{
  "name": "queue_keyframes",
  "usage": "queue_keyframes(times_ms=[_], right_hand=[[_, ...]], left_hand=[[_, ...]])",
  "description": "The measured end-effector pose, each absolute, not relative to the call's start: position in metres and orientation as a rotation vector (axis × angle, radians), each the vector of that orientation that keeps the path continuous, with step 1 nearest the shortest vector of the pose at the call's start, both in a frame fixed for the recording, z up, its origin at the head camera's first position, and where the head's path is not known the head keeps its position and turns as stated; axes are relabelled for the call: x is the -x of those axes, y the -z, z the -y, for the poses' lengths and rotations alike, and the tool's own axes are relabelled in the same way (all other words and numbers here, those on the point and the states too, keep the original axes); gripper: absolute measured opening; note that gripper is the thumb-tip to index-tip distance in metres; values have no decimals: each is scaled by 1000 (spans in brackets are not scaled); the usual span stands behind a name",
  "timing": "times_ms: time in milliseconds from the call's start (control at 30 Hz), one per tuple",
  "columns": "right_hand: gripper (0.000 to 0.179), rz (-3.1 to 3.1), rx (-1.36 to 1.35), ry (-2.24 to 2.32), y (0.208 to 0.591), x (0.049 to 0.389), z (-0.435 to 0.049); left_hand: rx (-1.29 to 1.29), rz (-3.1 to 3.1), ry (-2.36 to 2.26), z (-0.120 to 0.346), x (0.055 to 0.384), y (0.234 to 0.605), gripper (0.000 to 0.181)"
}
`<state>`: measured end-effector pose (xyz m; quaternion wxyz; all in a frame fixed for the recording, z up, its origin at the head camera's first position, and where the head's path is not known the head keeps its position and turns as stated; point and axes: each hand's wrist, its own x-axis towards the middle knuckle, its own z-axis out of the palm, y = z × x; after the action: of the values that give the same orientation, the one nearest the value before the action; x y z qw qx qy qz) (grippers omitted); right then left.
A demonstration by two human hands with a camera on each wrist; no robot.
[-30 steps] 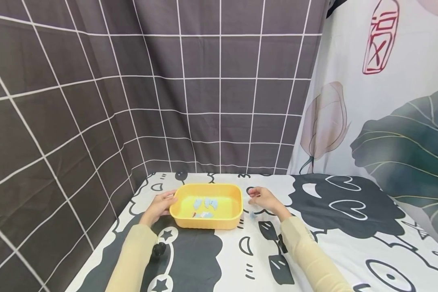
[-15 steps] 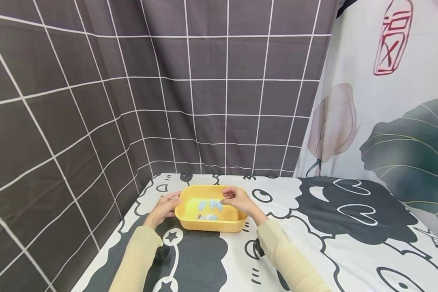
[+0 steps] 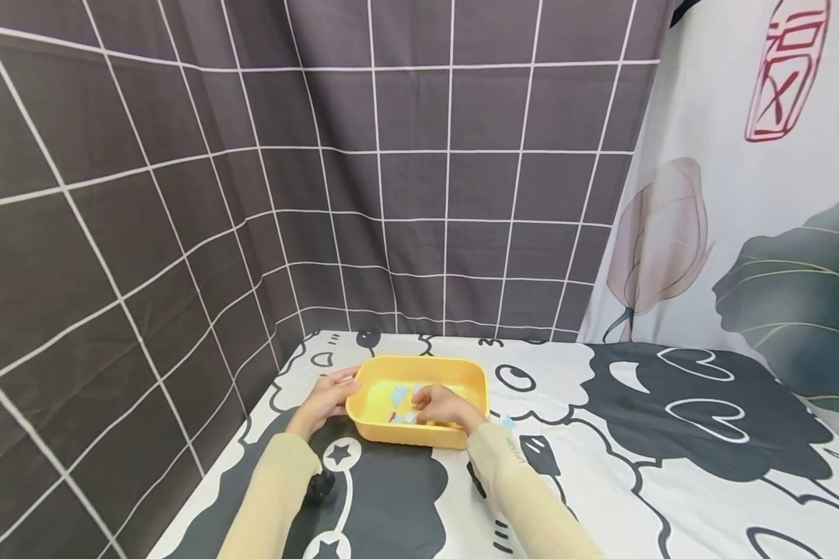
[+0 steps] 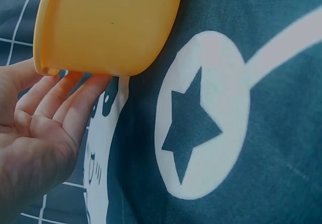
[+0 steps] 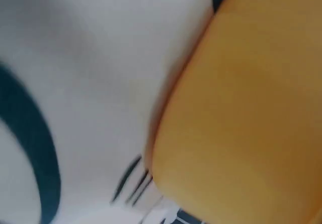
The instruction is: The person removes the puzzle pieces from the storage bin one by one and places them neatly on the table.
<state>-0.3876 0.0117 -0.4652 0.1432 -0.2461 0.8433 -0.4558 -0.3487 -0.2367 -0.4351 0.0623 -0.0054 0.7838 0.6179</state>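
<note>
Your left hand (image 3: 327, 402) gripped the yellow tub (image 3: 409, 435) by its left end, while your right hand (image 3: 446, 405) hung inside, fingers bent (whether around anything could not be told). Pale blue scraps (image 3: 398, 396) lay just left of those fingers; another scrap (image 3: 508, 421) lay right of that wrist, on the cloth (image 3: 615, 493).

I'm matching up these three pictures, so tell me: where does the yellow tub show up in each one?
Head: the yellow tub sits at the centre, below mid-height, with the left hand at its left end.
Left wrist: upper left, cut off by the top edge, above the left hand's fingers.
Right wrist: the right side, blurry and cut off at the top, right and bottom edges.
Shared landmark: the printed cloth under the tub, visible in all three.
</note>
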Motion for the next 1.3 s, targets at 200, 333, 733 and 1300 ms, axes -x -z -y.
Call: queue_keyframes(times_ms=[200, 333, 733, 1300], right_hand=[[34, -2451, 771, 1172, 496, 409, -6], [37, -2468, 774, 1124, 474, 390, -3], [37, -2483, 754, 1122, 440, 360, -4], [39, -2580, 812, 1257, 421, 356, -11]], left_hand=[[-6, -2349, -1877, 235, 349, 435, 49], [9, -2334, -1902, 237, 353, 437, 49], [34, -2330, -1898, 237, 353, 438, 48], [21, -2379, -1902, 235, 350, 441, 47]])
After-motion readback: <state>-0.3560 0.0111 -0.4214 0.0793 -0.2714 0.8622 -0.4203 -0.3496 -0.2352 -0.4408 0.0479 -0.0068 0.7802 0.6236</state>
